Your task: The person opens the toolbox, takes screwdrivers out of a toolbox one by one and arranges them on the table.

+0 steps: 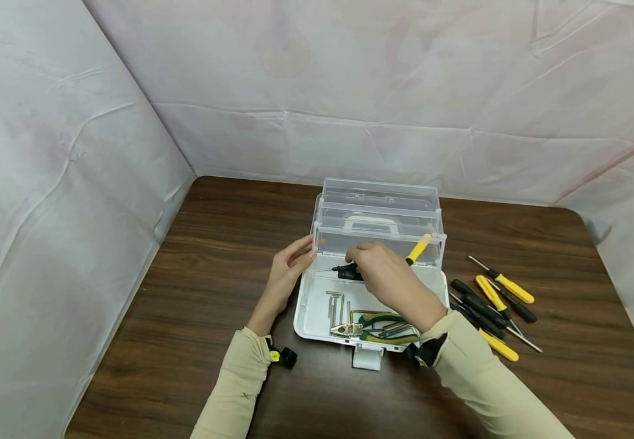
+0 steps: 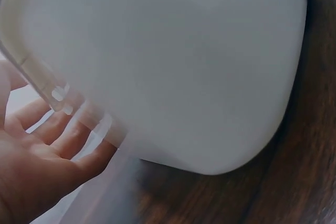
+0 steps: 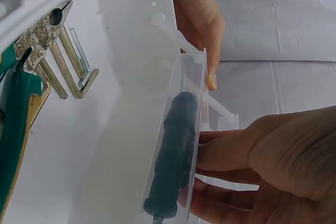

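A toolbox with a white base (image 1: 311,311) and a raised clear lid (image 1: 383,204) with clear trays stands on the table. My left hand (image 1: 289,268) touches its left side near the hinge, fingers extended; some show through clear plastic in the left wrist view. My right hand (image 1: 385,271) reaches in over the tray at the hinge side. Beside its fingers in the tray lies a dark-handled screwdriver (image 3: 173,150), with a yellow-handled tool (image 1: 419,249) to the right. Fingertips are partly hidden behind the clear tray wall; I cannot tell whether they grip anything.
Green-handled pliers (image 1: 388,335) and several hex keys (image 1: 336,299) lie in the base. A white latch (image 1: 367,358) hangs at its front. Several black and yellow screwdrivers (image 1: 492,308) lie right of the box. Pale cloth (image 1: 295,146) stands behind the table.
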`<state>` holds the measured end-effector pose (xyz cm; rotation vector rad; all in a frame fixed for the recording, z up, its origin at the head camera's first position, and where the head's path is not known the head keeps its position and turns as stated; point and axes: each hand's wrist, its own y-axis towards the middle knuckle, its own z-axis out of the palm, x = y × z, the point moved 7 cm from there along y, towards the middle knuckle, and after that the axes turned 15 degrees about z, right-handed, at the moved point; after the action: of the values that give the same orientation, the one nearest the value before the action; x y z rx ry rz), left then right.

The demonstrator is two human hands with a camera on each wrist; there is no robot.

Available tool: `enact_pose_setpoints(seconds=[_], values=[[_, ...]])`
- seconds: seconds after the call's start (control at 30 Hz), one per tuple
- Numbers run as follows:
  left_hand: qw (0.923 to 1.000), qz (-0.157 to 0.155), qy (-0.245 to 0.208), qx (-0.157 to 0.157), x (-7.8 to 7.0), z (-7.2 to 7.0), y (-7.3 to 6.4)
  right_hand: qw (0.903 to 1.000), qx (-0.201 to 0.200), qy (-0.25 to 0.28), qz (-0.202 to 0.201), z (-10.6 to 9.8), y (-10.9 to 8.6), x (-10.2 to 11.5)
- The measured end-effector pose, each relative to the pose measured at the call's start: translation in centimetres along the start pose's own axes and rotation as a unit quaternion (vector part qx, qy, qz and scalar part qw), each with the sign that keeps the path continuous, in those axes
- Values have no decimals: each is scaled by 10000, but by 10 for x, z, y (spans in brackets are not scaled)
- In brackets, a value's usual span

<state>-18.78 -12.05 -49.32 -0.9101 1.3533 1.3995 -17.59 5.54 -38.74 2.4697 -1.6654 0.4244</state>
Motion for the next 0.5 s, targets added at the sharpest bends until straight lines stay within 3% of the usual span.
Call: enact_pose_setpoints(seconds=[0.23, 0.5], values=[[9999, -100, -11, 111, -1, 0, 0, 9999, 32, -68, 84, 1, 1, -3], [9996, -212, 30, 155, -2, 0, 1, 9982, -479, 304, 206, -9, -10, -16]])
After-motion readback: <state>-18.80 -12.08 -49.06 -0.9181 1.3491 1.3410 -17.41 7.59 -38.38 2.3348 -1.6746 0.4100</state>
